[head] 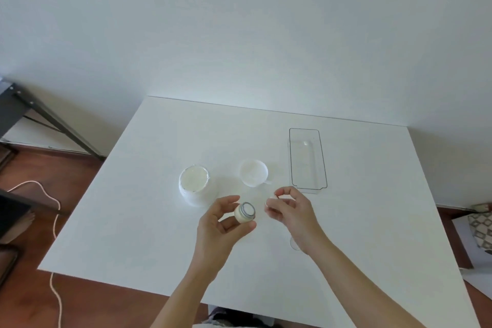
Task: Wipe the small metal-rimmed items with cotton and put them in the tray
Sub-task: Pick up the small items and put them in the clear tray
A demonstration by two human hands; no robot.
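You are holding a small metal-rimmed jar [245,212] in your left hand [221,224], fingers and thumb curled round its pale body, the rim tilted up toward you above the near middle of the table [149,221]. Your right hand [288,212] is pinching a small white wad, probably the cotton [272,198], just right of the jar and not yet touching it. To wipe well, keep the left grip low on the body so the rim stays clear, bring the cotton onto the rim, and turn the jar while you are rubbing. The clear tray [323,165] is lying far right, apart from both hands. A white tub [194,186] and its lid [254,172] are sitting just beyond your hands.
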